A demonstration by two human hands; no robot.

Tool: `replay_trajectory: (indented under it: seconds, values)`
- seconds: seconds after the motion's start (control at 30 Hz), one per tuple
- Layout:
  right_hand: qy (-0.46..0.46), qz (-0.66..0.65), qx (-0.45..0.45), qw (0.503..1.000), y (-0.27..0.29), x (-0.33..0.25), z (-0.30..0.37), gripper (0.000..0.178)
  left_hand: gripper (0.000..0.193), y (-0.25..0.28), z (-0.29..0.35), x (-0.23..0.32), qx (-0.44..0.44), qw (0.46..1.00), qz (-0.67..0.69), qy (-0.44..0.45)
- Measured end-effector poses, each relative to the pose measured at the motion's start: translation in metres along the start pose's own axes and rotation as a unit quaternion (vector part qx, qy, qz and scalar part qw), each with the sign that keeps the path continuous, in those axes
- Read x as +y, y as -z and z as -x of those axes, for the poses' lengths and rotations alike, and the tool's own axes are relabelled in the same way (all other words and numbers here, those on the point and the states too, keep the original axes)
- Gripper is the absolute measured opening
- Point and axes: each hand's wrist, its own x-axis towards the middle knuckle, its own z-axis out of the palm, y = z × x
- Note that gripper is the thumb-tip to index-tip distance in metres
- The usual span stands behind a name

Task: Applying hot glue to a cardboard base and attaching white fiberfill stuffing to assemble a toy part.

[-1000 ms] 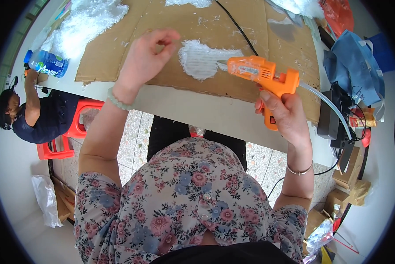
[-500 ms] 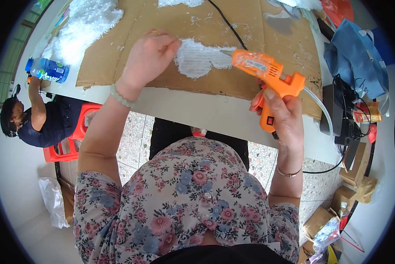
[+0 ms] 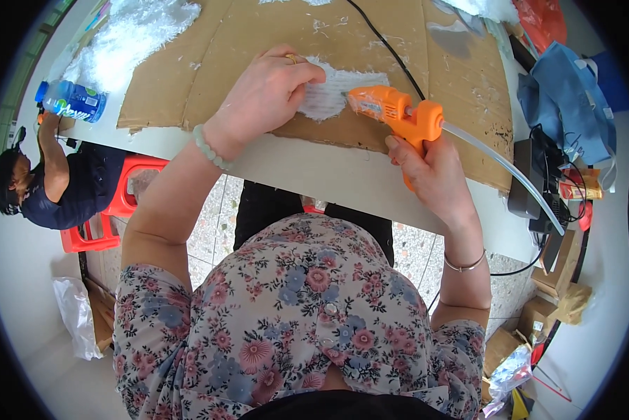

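In my right hand [image 3: 433, 168] is an orange hot glue gun [image 3: 405, 115], its grip wrapped by my fingers. A long translucent glue stick [image 3: 500, 157] trails out of its back end. The nozzle points left, over the right part of a white fuzzy-edged fabric piece [image 3: 349, 80] lying on the cardboard. My left hand [image 3: 276, 87] is at the left edge of that piece, thumb and fingertips pinched together. What the fingertips pinch is hidden; they overlap the fabric's edge.
Brown cardboard [image 3: 223, 42] covers much of the white table [image 3: 314, 164]. Fluffy white material [image 3: 136, 45] lies at the far left, near a blue-labelled bottle [image 3: 76, 101]. A black cable [image 3: 388, 45] crosses the cardboard. Another person [image 3: 62, 175] sits at left. A blue bag [image 3: 563, 98] is at right.
My left hand has moved right, over the fabric's left edge. The glue gun has tipped flatter and shifted left, its nozzle now over the fabric, and the glue stick has swung out to the right.
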Motion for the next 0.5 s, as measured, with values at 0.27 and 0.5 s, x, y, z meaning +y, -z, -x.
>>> replay_trajectory:
  seconds: [0.27, 0.5]
  values:
    - [0.001, 0.021, -0.009, 1.0, 0.004, -0.0025, 0.0044, 0.019, 0.019, -0.0016, 0.0003, 0.0004, 0.025, 1.0, 0.001, -0.017]
    - [0.017, 0.04, -0.006, 0.999, 0.0046, -0.0063, 0.0077, 0.022, 0.019, -0.0026, 0.0026, -0.0022, 0.025, 1.0, 0.003, 0.007]
